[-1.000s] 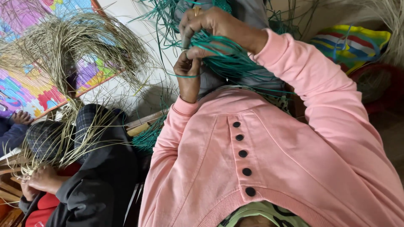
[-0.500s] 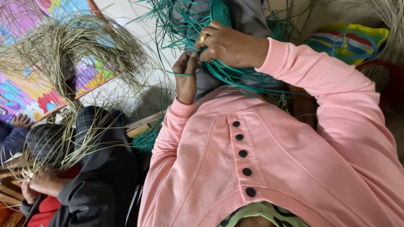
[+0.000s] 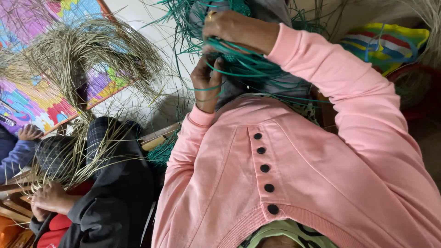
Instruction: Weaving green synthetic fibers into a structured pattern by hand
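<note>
Weaving step: our right hand grips green strands; left hand pinches one. Next likely needs tension.

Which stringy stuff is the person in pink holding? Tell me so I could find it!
Find the big pink sweater filling the middle. Follow its sleeves up to the right hand and left hand at the top; both grip the green strands, thin and springy. The neighbour's straw bundle on the left is pale tan, not green.
</note>
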